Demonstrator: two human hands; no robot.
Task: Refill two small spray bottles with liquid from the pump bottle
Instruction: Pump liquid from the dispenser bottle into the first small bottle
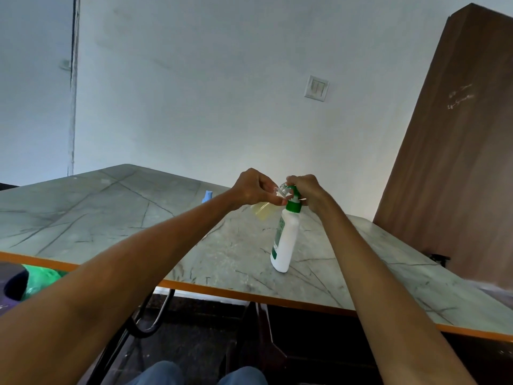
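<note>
Marble table (111, 218) bears upright pump bottle (286, 240); spray bottle (263, 209) tilted toward it.

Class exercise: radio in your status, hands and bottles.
Left hand holds small spray bottle, mouth tilted at nozzle. Right hand grips pump head of pump bottle, upright on table. Nothing in the way.

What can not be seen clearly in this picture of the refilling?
- Head view: the nozzle of the white pump bottle with green pump is hidden by the right hand.
- The mouth of the small clear bottle with yellowish liquid is covered by the left hand.
- A small blue object is partly behind the left arm.
- The bottle label is too small to read.
</note>
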